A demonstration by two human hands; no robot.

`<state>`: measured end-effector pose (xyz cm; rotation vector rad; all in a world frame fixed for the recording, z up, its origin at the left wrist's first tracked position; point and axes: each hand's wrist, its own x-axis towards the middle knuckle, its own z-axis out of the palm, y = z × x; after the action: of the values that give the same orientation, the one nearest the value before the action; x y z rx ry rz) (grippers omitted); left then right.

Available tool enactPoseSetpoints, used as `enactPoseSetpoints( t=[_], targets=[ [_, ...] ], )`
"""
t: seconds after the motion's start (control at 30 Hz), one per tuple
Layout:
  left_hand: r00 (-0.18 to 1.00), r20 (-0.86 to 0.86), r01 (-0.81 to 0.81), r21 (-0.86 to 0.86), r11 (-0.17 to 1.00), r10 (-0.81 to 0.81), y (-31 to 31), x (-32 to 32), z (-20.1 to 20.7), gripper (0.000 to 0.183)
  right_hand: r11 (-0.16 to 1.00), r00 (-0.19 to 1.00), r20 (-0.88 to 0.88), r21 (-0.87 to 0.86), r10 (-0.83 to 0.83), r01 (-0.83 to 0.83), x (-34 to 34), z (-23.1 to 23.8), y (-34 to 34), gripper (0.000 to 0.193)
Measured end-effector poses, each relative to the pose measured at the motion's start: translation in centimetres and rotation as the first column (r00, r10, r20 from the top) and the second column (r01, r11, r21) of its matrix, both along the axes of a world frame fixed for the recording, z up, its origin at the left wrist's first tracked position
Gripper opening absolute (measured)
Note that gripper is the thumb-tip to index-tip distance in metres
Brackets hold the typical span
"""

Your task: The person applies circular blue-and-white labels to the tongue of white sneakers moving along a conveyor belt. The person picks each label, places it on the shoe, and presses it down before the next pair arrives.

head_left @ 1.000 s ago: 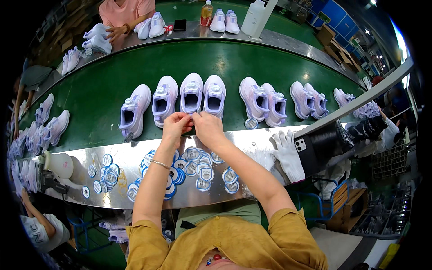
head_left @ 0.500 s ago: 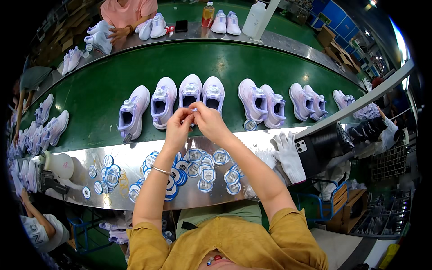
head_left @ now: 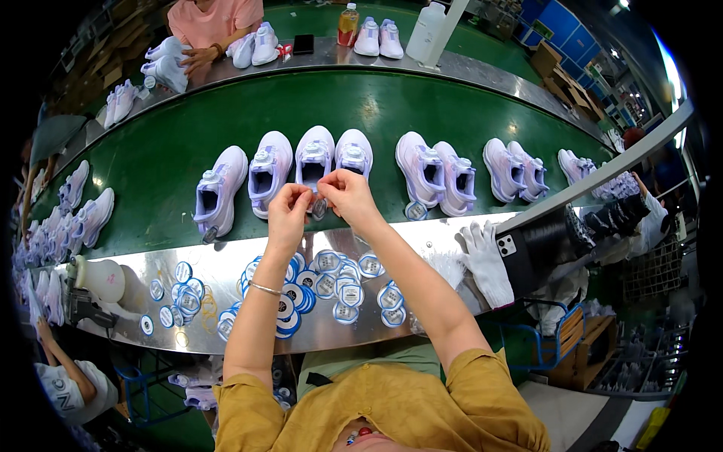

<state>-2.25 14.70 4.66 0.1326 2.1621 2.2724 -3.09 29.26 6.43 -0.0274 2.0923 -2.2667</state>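
Tag (head_left: 319,209) hangs between hands (head_left: 285,217) (head_left: 348,202) nearly together, grip unclear, beyond printed blue-rimmed labels (head_left: 349,294)

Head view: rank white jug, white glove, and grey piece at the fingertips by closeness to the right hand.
1. Grey piece: just left of the right hand.
2. White glove: to the right.
3. White jug: far ahead, slightly right.

Sneakers (head_left: 312,145) rowed on conveyor belt (head_left: 331,102), behind bench (head_left: 218,260). Tags (head_left: 349,294) on bench, ctr. & L; glove (head_left: 487,265), then smartphone (head_left: 507,245), R of tags.
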Motion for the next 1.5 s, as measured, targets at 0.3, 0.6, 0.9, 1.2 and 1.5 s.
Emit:
enactPoseSetpoints(
  t=[0.3,0.6,0.9,1.2,1.5],
  targets=[
    [0.999,-0.028,-0.017,0.007,1.000,0.017,-1.7,-0.4,-0.2,0.020,0.994,0.990,-0.091,-0.010,0.110,-0.111,-0.9,-1.0,-0.3,0.011],
    [0.999,-0.050,-0.016,-0.014,1.000,0.015,-1.3,-0.2,0.3,0.031,0.988,0.972,-0.202,0.120,0.117,-0.094,-1.0,-1.0,-0.5,0.018],
    [0.998,-0.063,0.003,0.026,1.000,-0.001,-1.1,-0.2,0.0,0.032,0.954,0.933,-0.349,0.300,0.086,0.024,-1.3,-2.0,-0.8,0.011],
    [0.998,-0.052,0.051,0.095,0.994,-0.046,-2.1,-0.4,-1.0,0.039,0.984,0.938,-0.307,0.121,0.163,-0.132,-2.1,-2.4,-1.4,0.016],
    [1.000,-0.015,0.014,0.076,0.997,-0.012,-2.0,0.3,-0.8,0.039,0.977,0.945,-0.259,-0.018,0.198,-0.210,-1.8,-2.4,-1.3,0.019]
  ],
)
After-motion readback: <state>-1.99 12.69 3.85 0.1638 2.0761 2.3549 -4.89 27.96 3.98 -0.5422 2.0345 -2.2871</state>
